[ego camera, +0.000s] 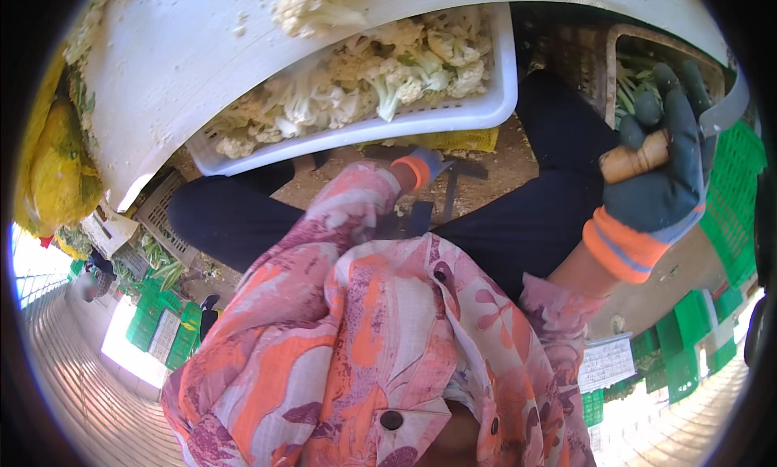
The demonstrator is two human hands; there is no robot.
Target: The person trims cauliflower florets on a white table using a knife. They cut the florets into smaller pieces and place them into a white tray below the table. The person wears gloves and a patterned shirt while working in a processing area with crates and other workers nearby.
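My right hand [661,191], in a dark-coated glove with an orange cuff, grips the wooden handle [634,157] of a knife. Its curved metal blade [728,109] sticks out past my fingers toward the right rim. Low between my knees is my left hand [430,163], gloved in blue-grey with an orange cuff. Its fingers are mostly hidden, and whether it holds anything does not show. Just ahead of it stands a white plastic crate [364,138] filled with cut cauliflower florets [394,81].
A white table [176,48] overhangs the crate, with a cauliflower piece [309,9] on it. Another crate [610,72] with green leaves [634,84] stands at right. Yellow mesh bags [61,163] lie left. Green crates [737,206] are stacked right. A person [97,282] is far left.
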